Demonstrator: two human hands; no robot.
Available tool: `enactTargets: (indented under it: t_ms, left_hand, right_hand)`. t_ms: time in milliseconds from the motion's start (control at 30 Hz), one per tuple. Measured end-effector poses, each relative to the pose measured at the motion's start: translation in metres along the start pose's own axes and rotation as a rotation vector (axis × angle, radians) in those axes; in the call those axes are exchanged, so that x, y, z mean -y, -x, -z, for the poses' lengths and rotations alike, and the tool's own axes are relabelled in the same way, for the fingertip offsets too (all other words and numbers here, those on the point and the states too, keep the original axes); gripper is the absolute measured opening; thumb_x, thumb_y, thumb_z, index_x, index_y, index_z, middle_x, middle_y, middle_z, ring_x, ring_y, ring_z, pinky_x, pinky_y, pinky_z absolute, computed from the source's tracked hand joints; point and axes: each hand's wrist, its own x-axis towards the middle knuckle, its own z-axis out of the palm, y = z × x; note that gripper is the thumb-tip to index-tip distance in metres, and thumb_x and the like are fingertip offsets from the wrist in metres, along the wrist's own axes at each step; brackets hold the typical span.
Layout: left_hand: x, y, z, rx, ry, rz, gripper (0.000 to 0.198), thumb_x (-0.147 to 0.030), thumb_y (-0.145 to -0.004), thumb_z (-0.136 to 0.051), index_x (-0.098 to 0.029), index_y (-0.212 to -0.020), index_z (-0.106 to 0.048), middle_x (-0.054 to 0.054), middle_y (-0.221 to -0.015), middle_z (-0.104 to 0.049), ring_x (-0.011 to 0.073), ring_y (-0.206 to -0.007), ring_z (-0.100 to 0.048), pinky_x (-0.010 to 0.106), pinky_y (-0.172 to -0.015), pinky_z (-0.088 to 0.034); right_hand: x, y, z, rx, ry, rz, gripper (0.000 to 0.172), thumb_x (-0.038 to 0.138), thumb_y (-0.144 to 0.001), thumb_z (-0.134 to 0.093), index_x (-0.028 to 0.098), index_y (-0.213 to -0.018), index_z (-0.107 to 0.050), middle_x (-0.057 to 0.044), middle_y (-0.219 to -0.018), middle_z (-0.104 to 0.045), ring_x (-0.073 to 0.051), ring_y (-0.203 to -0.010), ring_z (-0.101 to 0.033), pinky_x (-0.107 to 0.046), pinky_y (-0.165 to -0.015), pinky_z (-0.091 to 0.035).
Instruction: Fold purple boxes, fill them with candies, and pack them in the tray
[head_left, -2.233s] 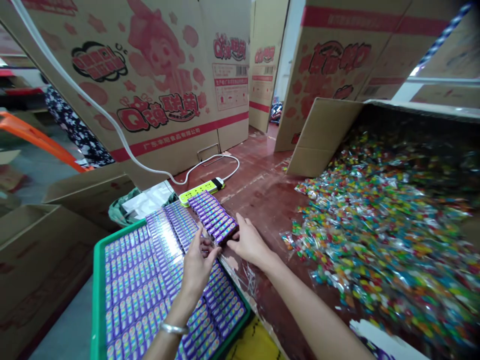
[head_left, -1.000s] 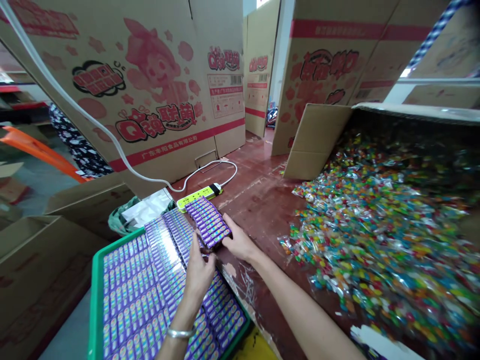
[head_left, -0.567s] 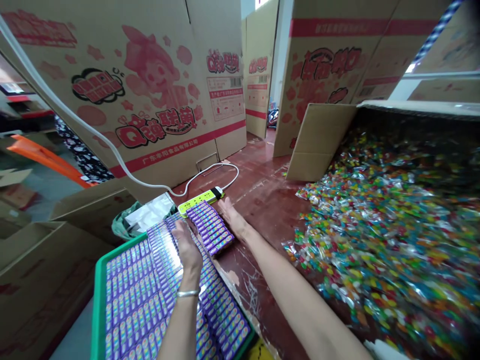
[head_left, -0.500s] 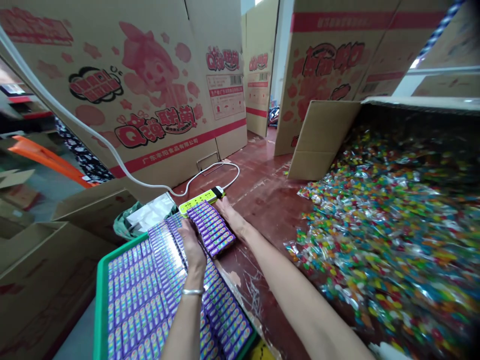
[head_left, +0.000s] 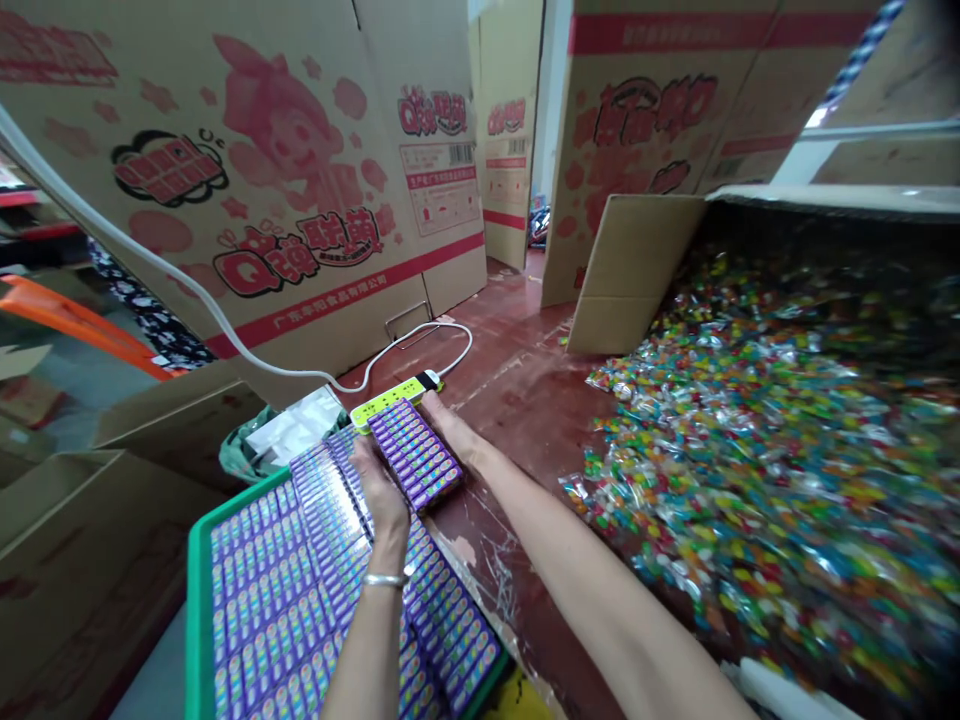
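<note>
Between my two hands is a block of small purple boxes [head_left: 414, 452], lined up side by side with colourful labels on top. My left hand [head_left: 380, 492] presses its left side, and my right hand [head_left: 450, 430] lies along its far right side. The fingers are partly hidden behind the block. Below and to the left, a green tray [head_left: 199, 600] holds rows of the same purple boxes, and my left forearm passes over it. Just beyond the block lies a yellow-green power strip [head_left: 396, 398].
A large pile of wrapped candies [head_left: 750, 430] spills from a tipped carton [head_left: 637, 270] on the right. Printed cardboard [head_left: 300, 180] stands at the back. A white cable [head_left: 202, 285] crosses the left side. Open cartons [head_left: 82, 560] and a green bag [head_left: 244, 450] are at left.
The view has shifted slightly, so everything sits a little further left in the picture. Both hands remain at the sides of the box block.
</note>
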Motion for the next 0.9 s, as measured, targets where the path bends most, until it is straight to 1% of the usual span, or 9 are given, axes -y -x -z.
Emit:
enactTargets:
  t_ms: [100,200,233,300,367,467,567,733,900]
  left_hand:
    - [-0.021,0.019,0.016,-0.128,0.025,-0.037,0.056,-0.053,-0.101,-0.024,-0.017,-0.139,-0.044,0.013,-0.143,-0.05,0.0264,-0.14,-0.041,0.05,-0.119,-0.026]
    - [-0.052,0.068,0.023,-0.018,0.034,-0.043,0.049,-0.043,-0.086,-0.065,-0.019,-0.128,-0.054,0.008,-0.127,-0.06,0.0269,-0.124,-0.055,0.047,-0.113,-0.036]
    - [-0.063,0.09,0.022,0.102,0.025,-0.043,0.044,-0.039,-0.082,-0.071,-0.019,-0.119,-0.06,0.007,-0.115,-0.064,0.0267,-0.112,-0.061,0.046,-0.106,-0.043]
    - [-0.085,0.14,0.012,0.557,-0.115,-0.169,0.038,-0.034,-0.08,-0.074,-0.02,-0.113,-0.062,0.006,-0.106,-0.065,0.0251,-0.101,-0.062,0.041,-0.096,-0.05]
    - [-0.103,0.19,-0.003,0.931,-0.136,-0.29,0.046,-0.035,-0.08,-0.075,-0.021,-0.119,-0.057,0.009,-0.112,-0.064,0.0266,-0.105,-0.06,0.04,-0.093,-0.051]
    - [-0.117,0.249,-0.026,1.229,-0.233,-0.424,0.072,-0.045,-0.073,-0.081,-0.016,-0.131,-0.049,0.014,-0.117,-0.062,0.0325,-0.107,-0.057,0.05,-0.094,-0.049]
    - [-0.115,0.275,-0.039,1.309,-0.403,-0.465,0.086,-0.046,-0.067,-0.085,-0.014,-0.136,-0.046,0.013,-0.112,-0.062,0.0346,-0.102,-0.057,0.053,-0.09,-0.048]
    - [-0.107,0.281,-0.036,1.303,-0.487,-0.452,0.092,-0.055,-0.064,-0.083,-0.014,-0.137,-0.044,0.014,-0.114,-0.06,0.0338,-0.103,-0.054,0.049,-0.089,-0.047]
    - [-0.107,0.288,-0.031,1.272,-0.478,-0.393,0.089,-0.053,-0.064,-0.084,-0.01,-0.132,-0.048,0.016,-0.114,-0.058,0.0354,-0.105,-0.052,0.054,-0.093,-0.043]
  right_hand:
    - [0.044,0.034,0.036,-0.114,0.129,0.074,0.068,0.065,-0.088,-0.055,0.021,-0.14,-0.053,-0.007,-0.15,-0.048,-0.024,-0.145,-0.033,-0.044,-0.12,-0.021]
    - [0.098,0.109,0.085,-0.204,0.288,0.105,0.066,0.042,-0.076,-0.08,0.025,-0.135,-0.058,-0.006,-0.144,-0.056,-0.025,-0.135,-0.047,-0.041,-0.115,-0.031]
    - [0.115,0.142,0.099,-0.258,0.476,0.147,0.054,0.038,-0.081,-0.075,0.023,-0.131,-0.061,-0.007,-0.136,-0.063,-0.024,-0.124,-0.057,-0.04,-0.108,-0.04]
    - [0.14,0.212,0.118,-0.419,0.821,0.117,0.027,0.033,-0.09,-0.062,0.019,-0.111,-0.071,-0.007,-0.108,-0.074,-0.02,-0.096,-0.067,-0.035,-0.09,-0.049]
    - [0.148,0.28,0.126,-0.53,1.041,-0.015,0.023,0.031,-0.095,-0.055,0.018,-0.097,-0.074,-0.003,-0.084,-0.074,-0.017,-0.075,-0.065,-0.029,-0.072,-0.049]
    - [0.127,0.359,0.121,-0.571,1.239,-0.208,0.023,0.027,-0.095,-0.054,0.019,-0.086,-0.074,-0.002,-0.081,-0.071,-0.017,-0.073,-0.064,-0.028,-0.068,-0.046]
    - [0.089,0.402,0.105,-0.49,1.335,-0.352,0.028,0.025,-0.097,-0.049,0.023,-0.088,-0.075,-0.003,-0.082,-0.067,-0.018,-0.074,-0.065,-0.028,-0.069,-0.048]
    - [0.047,0.421,0.084,-0.533,1.495,-0.445,0.027,0.027,-0.094,-0.055,0.022,-0.115,-0.071,-0.008,-0.098,-0.063,-0.025,-0.09,-0.067,-0.033,-0.073,-0.052]
    - [0.038,0.426,0.088,-0.68,1.339,-0.31,0.022,0.031,-0.095,-0.055,0.024,-0.108,-0.071,-0.006,-0.097,-0.062,-0.023,-0.087,-0.066,-0.035,-0.081,-0.052]
